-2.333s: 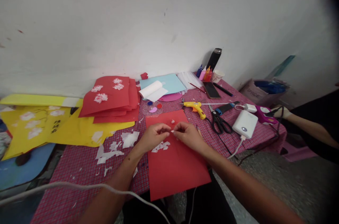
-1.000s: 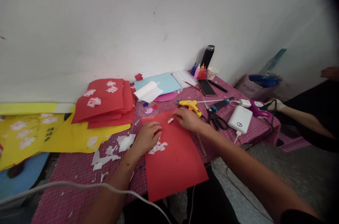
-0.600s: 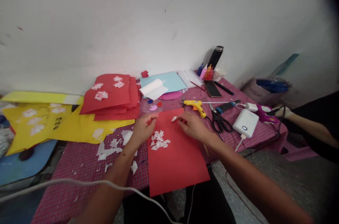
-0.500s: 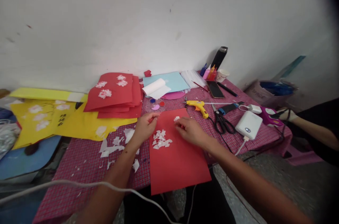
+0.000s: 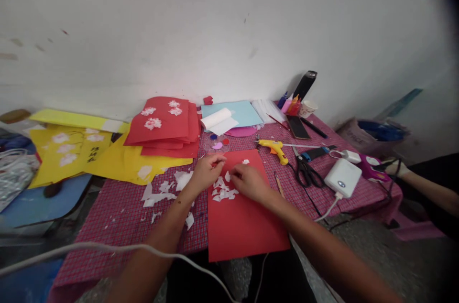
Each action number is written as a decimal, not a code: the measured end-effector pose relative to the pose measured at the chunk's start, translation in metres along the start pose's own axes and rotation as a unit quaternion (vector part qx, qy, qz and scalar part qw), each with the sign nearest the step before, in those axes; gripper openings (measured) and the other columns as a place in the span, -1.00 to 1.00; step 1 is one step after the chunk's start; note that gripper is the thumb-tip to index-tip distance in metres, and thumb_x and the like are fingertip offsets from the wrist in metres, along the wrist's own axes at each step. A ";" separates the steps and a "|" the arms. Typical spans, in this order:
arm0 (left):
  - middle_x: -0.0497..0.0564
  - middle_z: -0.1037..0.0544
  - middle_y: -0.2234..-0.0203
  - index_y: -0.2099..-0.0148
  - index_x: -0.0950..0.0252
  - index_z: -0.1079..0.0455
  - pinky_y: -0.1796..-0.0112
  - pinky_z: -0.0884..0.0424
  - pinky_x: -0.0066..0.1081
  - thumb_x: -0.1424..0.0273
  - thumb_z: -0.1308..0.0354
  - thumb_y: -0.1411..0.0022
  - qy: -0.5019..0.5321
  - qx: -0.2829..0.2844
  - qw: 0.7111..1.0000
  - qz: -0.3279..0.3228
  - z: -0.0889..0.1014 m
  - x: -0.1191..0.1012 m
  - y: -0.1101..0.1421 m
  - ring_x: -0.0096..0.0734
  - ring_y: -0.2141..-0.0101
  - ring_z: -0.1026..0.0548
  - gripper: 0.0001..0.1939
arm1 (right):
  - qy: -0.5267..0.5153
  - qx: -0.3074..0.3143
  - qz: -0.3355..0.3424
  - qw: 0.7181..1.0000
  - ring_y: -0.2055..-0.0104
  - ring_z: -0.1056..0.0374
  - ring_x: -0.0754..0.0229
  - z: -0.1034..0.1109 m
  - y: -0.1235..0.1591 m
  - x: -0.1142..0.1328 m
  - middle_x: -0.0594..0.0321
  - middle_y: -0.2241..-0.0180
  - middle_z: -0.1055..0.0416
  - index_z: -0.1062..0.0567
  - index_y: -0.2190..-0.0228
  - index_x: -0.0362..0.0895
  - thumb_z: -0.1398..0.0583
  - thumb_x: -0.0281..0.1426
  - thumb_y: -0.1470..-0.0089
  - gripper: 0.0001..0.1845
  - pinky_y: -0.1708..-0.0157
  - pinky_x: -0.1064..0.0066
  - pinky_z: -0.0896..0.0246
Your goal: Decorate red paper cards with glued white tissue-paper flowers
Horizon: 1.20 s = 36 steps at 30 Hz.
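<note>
A sheet of red paper (image 5: 247, 231) lies in front of me at the table's near edge. On its left part is a small pile of torn white paper bits (image 5: 224, 193), and one separate white bit (image 5: 245, 161) lies near its top. My right hand (image 5: 249, 182) is closed over the sheet beside the pile, a white paper scrap (image 5: 227, 176) at its fingertips. My left hand (image 5: 208, 172) is closed in a pinch at the sheet's upper left edge. Whatever lies between those fingers is too small to make out.
Torn white paper (image 5: 158, 195) is scattered left of my arm. Red sheets with white flowers (image 5: 161, 124) are stacked behind. Rightward lie a yellow glue gun (image 5: 274, 146), scissors (image 5: 306, 171) and a white power bank (image 5: 343, 177). A white cable (image 5: 143, 248) crosses the foreground. Another person's hand (image 5: 396, 169) is far right.
My right hand has moved left and nearer, from the separate white bit towards the pile. A pencil right of the red sheet has come into sight. The whole view has shifted slightly.
</note>
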<state>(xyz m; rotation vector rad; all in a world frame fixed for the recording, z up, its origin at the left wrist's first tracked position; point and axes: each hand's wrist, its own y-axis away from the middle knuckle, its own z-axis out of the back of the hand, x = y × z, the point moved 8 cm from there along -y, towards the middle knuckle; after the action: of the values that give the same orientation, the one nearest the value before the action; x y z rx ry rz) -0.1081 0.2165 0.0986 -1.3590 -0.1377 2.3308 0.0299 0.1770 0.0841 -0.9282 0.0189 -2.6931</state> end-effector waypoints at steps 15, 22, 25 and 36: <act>-0.02 -0.57 0.39 0.20 0.32 -0.50 0.35 -0.37 -0.48 0.35 -0.20 -0.19 0.134 0.152 0.977 0.062 -0.032 0.001 0.009 -0.45 0.39 -0.48 -0.83 | -0.203 -0.073 -0.061 0.975 0.45 -0.28 0.24 0.016 0.008 -0.016 0.29 0.49 -0.42 -0.48 0.49 -0.14 -0.17 -0.38 -0.07 -0.86 0.43 0.43 -0.10; -0.05 -0.53 0.45 0.25 0.33 -0.51 0.46 -0.28 -0.52 0.34 -0.20 -0.19 0.133 0.144 0.978 0.075 -0.030 -0.001 0.008 -0.51 0.48 -0.40 -0.84 | -0.278 -0.063 -0.049 0.957 0.44 -0.25 0.26 0.011 0.011 -0.014 0.30 0.44 -0.40 -0.47 0.39 -0.13 -0.19 -0.37 -0.05 -0.92 0.43 0.44 -0.14; -0.06 -0.52 0.46 0.27 0.33 -0.51 0.46 -0.27 -0.52 0.33 -0.20 -0.19 0.144 0.138 0.977 0.080 -0.028 -0.002 0.008 -0.51 0.49 -0.39 -0.84 | -0.323 -0.077 -0.044 0.942 0.43 -0.25 0.29 0.010 0.013 -0.014 0.29 0.32 -0.41 -0.44 0.27 -0.12 -0.23 -0.42 0.03 -0.80 0.43 0.46 -0.17; -0.08 -0.51 0.47 0.25 0.33 -0.51 0.48 -0.28 -0.54 0.33 -0.21 -0.19 0.159 0.173 0.968 0.085 -0.035 -0.006 0.010 -0.55 0.51 -0.37 -0.84 | -0.331 -0.082 -0.071 0.937 0.46 -0.24 0.26 0.005 0.015 -0.023 0.33 0.48 -0.36 -0.43 0.44 -0.13 -0.23 -0.35 -0.01 -0.90 0.45 0.44 -0.16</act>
<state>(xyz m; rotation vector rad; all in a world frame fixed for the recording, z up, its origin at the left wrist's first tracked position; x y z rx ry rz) -0.0795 0.2001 0.0822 -1.5811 0.4767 2.1010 0.0539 0.1694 0.0724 -1.9063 0.0369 -2.3798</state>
